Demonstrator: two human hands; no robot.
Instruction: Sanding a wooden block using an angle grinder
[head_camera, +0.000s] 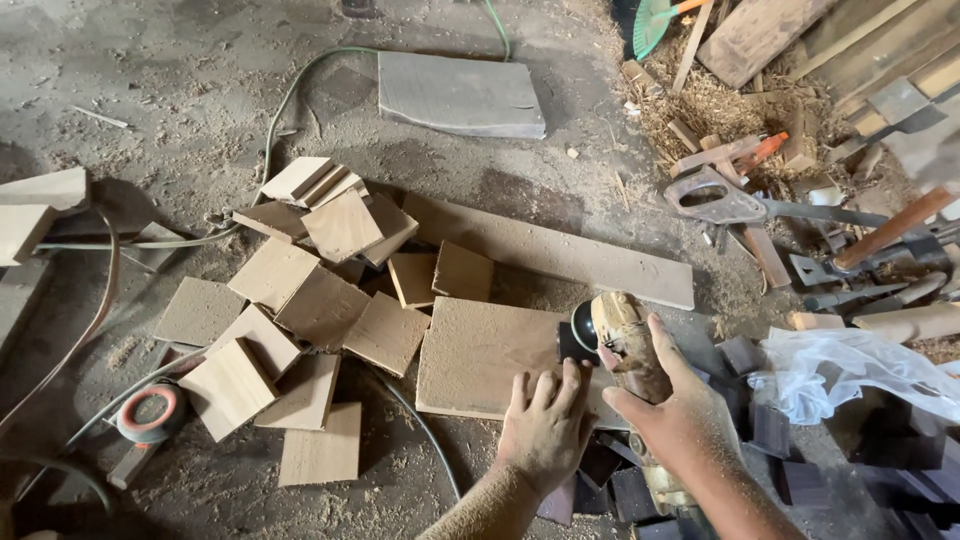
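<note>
My right hand (680, 415) grips a dust-caked power tool (628, 343) with a black round head, held over the right end of a large square wooden board (478, 355) on the floor. My left hand (545, 425) rests flat, fingers spread, on the board's near right corner, just left of the tool. Both hands and forearms are coated in sawdust. A pile of small light wooden tiles (300, 300) lies to the left of the board.
A long plank (560, 250) lies behind the board. Dark wood pieces (760, 425) and a clear plastic bag (850, 370) sit at right. Hand saw (715, 197), hammers and scrap are far right. A green hose (290, 95), cables and a tape roll (150, 410) cross the dusty floor.
</note>
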